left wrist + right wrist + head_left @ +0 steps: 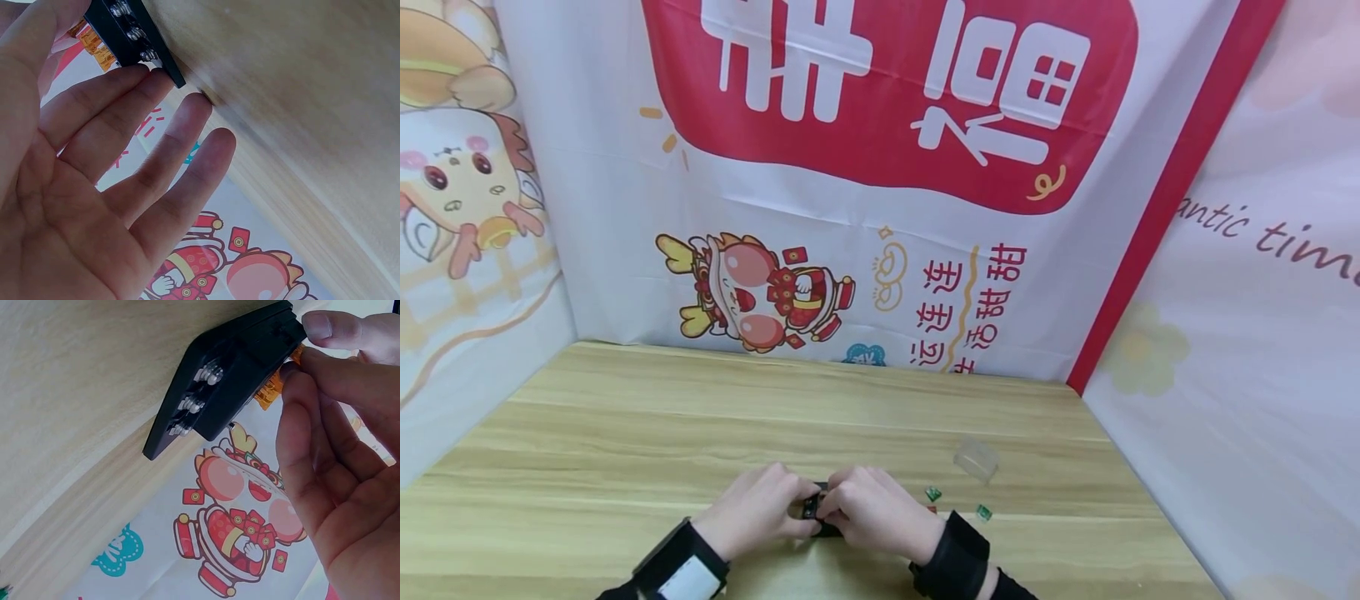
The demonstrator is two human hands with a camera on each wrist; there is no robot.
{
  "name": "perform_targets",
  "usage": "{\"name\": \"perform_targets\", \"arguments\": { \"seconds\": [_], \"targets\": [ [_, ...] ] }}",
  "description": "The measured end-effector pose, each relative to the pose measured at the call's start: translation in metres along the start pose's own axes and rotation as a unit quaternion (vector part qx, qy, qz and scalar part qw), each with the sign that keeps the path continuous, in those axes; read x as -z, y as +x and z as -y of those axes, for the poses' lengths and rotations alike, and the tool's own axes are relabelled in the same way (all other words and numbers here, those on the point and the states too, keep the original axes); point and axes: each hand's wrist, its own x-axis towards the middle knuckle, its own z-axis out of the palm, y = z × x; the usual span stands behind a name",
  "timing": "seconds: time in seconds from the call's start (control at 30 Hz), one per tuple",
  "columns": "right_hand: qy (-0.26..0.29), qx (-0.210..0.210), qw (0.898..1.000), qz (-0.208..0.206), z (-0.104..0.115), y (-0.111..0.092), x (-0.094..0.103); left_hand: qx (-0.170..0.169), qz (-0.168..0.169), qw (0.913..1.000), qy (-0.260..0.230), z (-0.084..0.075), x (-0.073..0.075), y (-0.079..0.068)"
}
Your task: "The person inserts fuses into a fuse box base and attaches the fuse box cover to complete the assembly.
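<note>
A black fuse box (pixel 234 381) with several metal screw terminals along its side stands between both hands, low in the head view's middle. My left hand (pixel 769 504) grips its left end between thumb and fingers; in the left wrist view the other fingers (pixel 200 156) stretch out beside it. Orange blade fuses (pixel 269 394) stick out of the box's face. My right hand (pixel 880 510) is curled over that face, thumb at the box's end and fingertips pinching at an orange fuse; the fingers mostly hide the pinched part.
To the right on the wooden table (pixel 760 417) lie two small green fuses (pixel 933 493) (pixel 984 512) and a red fuse (pixel 932 508), partly hidden by the right hand. A clear plastic cover (pixel 976 459) lies behind them. Printed cloth (pixel 610 208) hangs at the back and both sides.
</note>
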Motion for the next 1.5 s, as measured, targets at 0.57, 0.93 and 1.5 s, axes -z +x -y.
{"name": "perform_targets", "arguments": {
  "seconds": [0.57, 0.93, 1.5],
  "targets": [
    [-0.006, 0.004, 1.000, -0.001, -0.0024, 0.0032, 0.0020, -0.001, -0.002, 1.0000, 0.003, 0.0009, 0.0040, 0.0019],
    [0.006, -0.011, 1.000, 0.006, -0.0046, 0.0029, 0.0094, -0.002, 0.005, 0.9999, -0.009, 0.0016, 0.0044, 0.0014],
    [0.003, -0.014, 1.000, 0.002, 0.0014, 0.0017, 0.0040, -0.012, -0.013, 0.9998, 0.009, 0.0003, 0.0003, -0.0015]
  ]
}}
